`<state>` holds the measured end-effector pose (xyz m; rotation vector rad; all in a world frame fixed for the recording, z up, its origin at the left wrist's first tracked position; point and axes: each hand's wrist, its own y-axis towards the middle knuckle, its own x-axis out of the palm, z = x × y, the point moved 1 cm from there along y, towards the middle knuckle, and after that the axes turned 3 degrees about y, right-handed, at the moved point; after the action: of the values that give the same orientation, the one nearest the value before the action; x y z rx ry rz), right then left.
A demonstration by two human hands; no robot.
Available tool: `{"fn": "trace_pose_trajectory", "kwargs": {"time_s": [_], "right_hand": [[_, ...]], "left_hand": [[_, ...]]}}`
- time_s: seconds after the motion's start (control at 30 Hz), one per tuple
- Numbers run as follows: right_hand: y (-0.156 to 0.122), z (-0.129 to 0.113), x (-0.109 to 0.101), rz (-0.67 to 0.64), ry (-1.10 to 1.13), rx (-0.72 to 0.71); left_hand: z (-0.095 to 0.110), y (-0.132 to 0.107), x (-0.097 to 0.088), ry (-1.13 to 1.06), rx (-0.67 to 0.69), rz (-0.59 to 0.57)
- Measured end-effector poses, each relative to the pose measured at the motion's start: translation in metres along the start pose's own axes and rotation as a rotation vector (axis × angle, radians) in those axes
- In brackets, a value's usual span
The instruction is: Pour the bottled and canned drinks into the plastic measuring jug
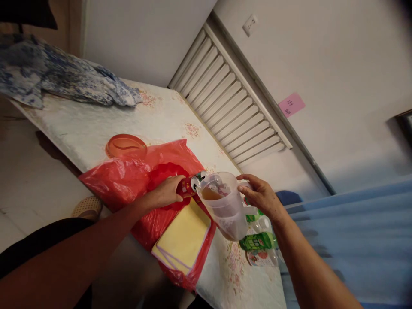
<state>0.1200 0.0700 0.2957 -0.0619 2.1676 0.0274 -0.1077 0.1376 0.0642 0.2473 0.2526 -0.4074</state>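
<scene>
My left hand (169, 192) is closed around a red drink can (186, 187), which lies tipped with its top at the rim of a translucent plastic pitcher (228, 214). My right hand (260, 196) grips the pitcher by its handle side, and the pitcher leans toward the can. Brown liquid (214, 194) shows inside it. Just behind the red can, the silver-and-green top of another can (202, 175) peeks out. Beneath my left hand are a red scalloped dish (167, 171) and a red plastic bag (128, 171). Folded yellow cloths (184, 236) lie on the bag.
Several plastic bottles with green labels (257, 241) stand right of the pitcher. An orange-red round lid (125, 145) rests on the flowered tablecloth (154, 116). Patterned fabric (80, 81) covers the far left end. A white radiator (231, 94) and a blue curtain (354, 240) border the table.
</scene>
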Motion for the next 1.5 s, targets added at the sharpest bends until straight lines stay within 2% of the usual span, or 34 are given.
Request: {"fn": "trace_pose_trajectory", "kwargs": {"time_s": [0.1,0.63,0.83,0.93,1.1,1.3,1.5], "right_hand": [[-0.001,0.001,0.002,-0.028,0.047,0.022],[-0.014,0.014,0.004,0.045,0.224,0.046],[-0.020,0.005,-0.005,0.114,0.436,0.052],[-0.022,-0.005,-0.006,0.176,0.580,0.035],[-0.024,-0.021,0.007,0.385,0.809,-0.019],[-0.014,-0.036,0.039,0.615,0.920,-0.058],[0.008,-0.034,0.084,0.647,1.015,-0.078]], "left_hand": [[0.000,0.000,0.000,-0.019,0.001,-0.003],[0.003,-0.001,-0.001,-0.047,-0.025,-0.030],[0.012,-0.003,-0.006,-0.058,-0.007,0.016],[0.021,-0.006,-0.013,-0.061,0.021,0.112],[0.030,-0.007,-0.026,0.048,0.043,0.351],[0.029,-0.003,-0.042,0.058,-0.071,0.581],[0.028,-0.006,-0.050,-0.015,-0.078,0.788]]}}
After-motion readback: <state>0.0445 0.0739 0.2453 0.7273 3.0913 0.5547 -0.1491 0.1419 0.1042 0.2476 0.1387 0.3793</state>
